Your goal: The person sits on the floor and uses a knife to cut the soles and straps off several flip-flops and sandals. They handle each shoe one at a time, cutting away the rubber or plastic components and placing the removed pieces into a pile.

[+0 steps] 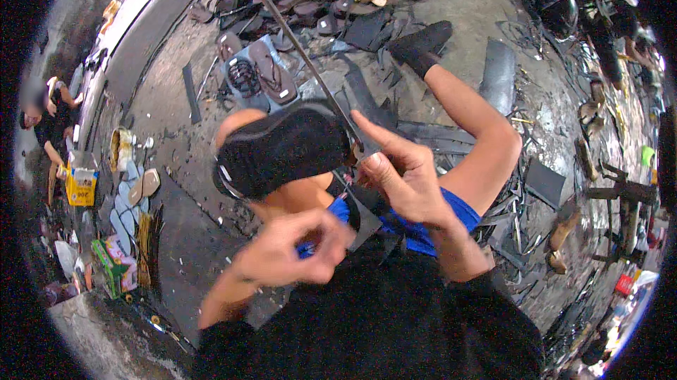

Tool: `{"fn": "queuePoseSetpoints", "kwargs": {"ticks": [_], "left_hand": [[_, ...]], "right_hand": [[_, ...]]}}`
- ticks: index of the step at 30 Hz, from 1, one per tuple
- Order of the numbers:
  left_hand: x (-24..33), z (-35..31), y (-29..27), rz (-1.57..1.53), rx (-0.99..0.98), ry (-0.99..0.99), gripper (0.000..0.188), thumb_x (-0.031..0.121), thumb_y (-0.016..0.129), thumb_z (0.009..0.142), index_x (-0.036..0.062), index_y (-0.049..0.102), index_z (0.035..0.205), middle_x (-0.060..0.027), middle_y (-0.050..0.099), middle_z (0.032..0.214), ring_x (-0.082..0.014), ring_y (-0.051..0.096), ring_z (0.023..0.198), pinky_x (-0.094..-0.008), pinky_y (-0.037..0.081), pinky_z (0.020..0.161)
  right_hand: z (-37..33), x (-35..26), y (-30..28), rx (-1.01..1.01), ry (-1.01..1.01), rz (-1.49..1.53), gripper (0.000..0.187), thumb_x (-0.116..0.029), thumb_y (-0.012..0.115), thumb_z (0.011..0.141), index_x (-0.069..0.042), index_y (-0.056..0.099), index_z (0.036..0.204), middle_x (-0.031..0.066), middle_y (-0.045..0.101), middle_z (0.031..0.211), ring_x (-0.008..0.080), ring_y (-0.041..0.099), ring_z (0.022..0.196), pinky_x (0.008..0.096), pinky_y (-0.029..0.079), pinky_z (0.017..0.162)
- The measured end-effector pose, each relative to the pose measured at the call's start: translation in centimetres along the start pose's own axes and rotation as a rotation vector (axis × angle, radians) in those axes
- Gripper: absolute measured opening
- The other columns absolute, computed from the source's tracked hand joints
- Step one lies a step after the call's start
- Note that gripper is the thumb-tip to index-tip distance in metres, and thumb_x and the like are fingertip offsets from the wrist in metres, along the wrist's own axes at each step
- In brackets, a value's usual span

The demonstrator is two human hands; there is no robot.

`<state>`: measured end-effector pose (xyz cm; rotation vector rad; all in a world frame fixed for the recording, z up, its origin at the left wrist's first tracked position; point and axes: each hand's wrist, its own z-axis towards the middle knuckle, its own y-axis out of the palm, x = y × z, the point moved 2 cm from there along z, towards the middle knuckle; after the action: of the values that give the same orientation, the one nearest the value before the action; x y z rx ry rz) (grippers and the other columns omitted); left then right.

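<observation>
Left hand nearest, fingers curled, pinching something small; what, cannot tell. Right hand grips long thin metal blade against black rubber sandal sole resting on knee. Looks mid-trim; black rubber offcuts already litter the floor.

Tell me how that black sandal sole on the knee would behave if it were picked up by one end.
The black sandal sole looks thick and foam-like, so probably light for its size. It curves over the knee, so it would likely flex, not stay rigid. Its matte surface suggests a fair grip. The right hand is beside it; the left hand is below it.
</observation>
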<state>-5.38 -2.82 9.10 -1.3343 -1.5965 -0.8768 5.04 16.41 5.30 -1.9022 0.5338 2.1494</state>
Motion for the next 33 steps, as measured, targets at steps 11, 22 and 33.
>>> {"fn": "queuePoseSetpoints", "kwargs": {"ticks": [11,22,33], "left_hand": [[-3.3,13.8,0.8,-1.513,0.593,0.434,0.029,0.03,0.066,0.093,0.0075,0.067,0.111,-0.0055,0.072,0.106,-0.0185,0.07,0.094,-0.0329,0.06,0.081],[-10.2,8.5,5.1,-1.175,0.623,0.238,0.047,0.003,0.062,0.086,0.0005,0.051,0.131,-0.0102,0.063,0.117,-0.0249,0.064,0.106,-0.0408,0.052,0.096],[-14.4,13.3,1.4,-0.701,0.666,0.153,0.048,0.036,0.055,0.097,0.004,0.053,0.132,-0.0086,0.066,0.116,-0.0218,0.064,0.103,-0.0373,0.054,0.09]], "right_hand": [[-6.6,4.2,-0.9,0.49,-0.19,-0.731,0.037,-0.009,0.073,0.085,-0.005,0.064,0.121,0.013,0.069,0.089,0.0207,0.064,0.069,0.0311,0.052,0.061],[-3.3,5.7,-1.6,0.187,0.479,-0.069,0.03,-0.028,0.065,0.094,0.0,0.068,0.104,0.0056,0.067,0.073,0.0108,0.059,0.06,0.0284,0.049,0.056],[-3.3,5.2,0.6,0.285,0.078,-0.551,0.023,-0.015,0.08,0.081,-0.001,0.067,0.092,0.007,0.058,0.073,0.0145,0.054,0.065,0.0298,0.045,0.06]]}}
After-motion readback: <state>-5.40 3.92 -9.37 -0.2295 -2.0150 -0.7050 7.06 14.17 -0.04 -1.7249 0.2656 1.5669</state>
